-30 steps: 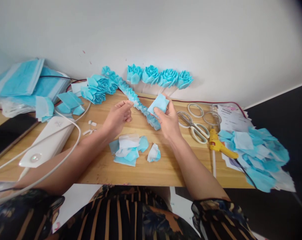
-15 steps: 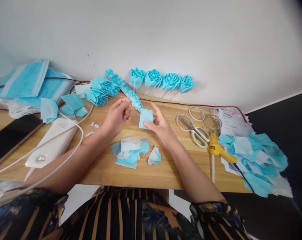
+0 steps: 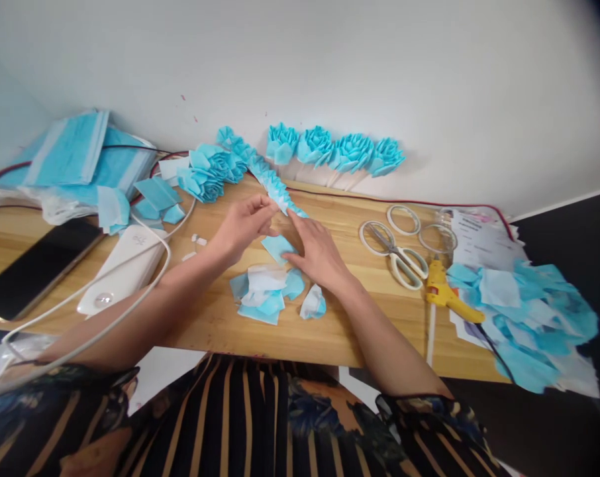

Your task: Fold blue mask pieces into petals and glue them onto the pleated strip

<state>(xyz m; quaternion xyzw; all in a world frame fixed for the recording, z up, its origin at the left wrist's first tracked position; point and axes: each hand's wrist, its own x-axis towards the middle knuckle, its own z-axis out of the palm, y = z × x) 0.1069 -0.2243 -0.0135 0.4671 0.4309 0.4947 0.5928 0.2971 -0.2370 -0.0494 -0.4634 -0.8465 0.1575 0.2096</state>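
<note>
My left hand (image 3: 248, 226) is closed in a pinch by the near end of a row of folded blue petals (image 3: 270, 182); whatever its fingertips hold is hidden. My right hand (image 3: 320, 248) spreads its fingers on the right of that end, fingertips at the last petals. Its thumb touches the edge of a light blue fabric square (image 3: 277, 248) below the row. Closer to me lie a small pile of blue and white fabric pieces (image 3: 263, 298) and a single curled petal (image 3: 313, 303).
Blue fabric roses (image 3: 316, 146) stand along the wall. Scissors (image 3: 402, 258), tape rolls (image 3: 403, 219), a yellow glue gun (image 3: 446, 291) and a heap of blue pieces (image 3: 543, 318) are at right. Blue masks (image 3: 69, 149), a phone (image 3: 39, 265) and a corded white device (image 3: 124, 268) sit left.
My right hand has loosened from the fabric square, which now lies lower and tilted, and its fingers moved to the petal row. My left hand came closer to the row's end. The view shifted slightly.
</note>
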